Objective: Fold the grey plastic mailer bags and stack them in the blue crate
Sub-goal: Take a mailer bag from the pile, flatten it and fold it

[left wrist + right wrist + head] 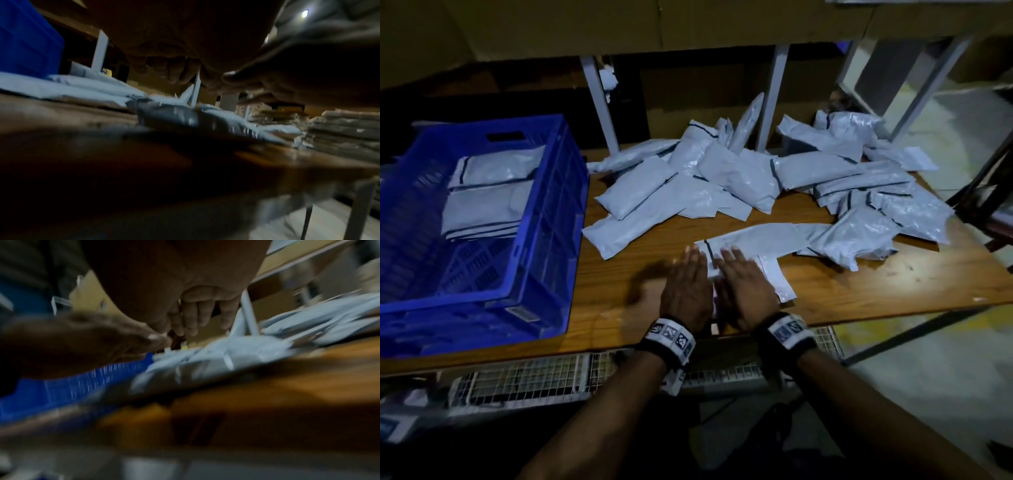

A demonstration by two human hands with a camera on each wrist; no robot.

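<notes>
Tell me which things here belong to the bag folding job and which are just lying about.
Job: bag under both hands (left hand, right hand); bag pile; crate; folded bags in it.
Lying about: cardboard stacks; wire rack; shelf posts.

A warehouse or packing area is indicated. A wooden worktable [842,284] on metal legs is strewn with a heap of grey mailer bags [739,181], and a blue plastic crate [544,240] (ribbed, with handle slots) is set at its left end. Large cardboard sheets [619,27] are seen behind the table, grey steel racking uprights [599,102] in front of them. Stacked flat cartons [341,128] are shown in the left wrist view. A bare concrete floor [928,394] is visible, dimly lit.
</notes>
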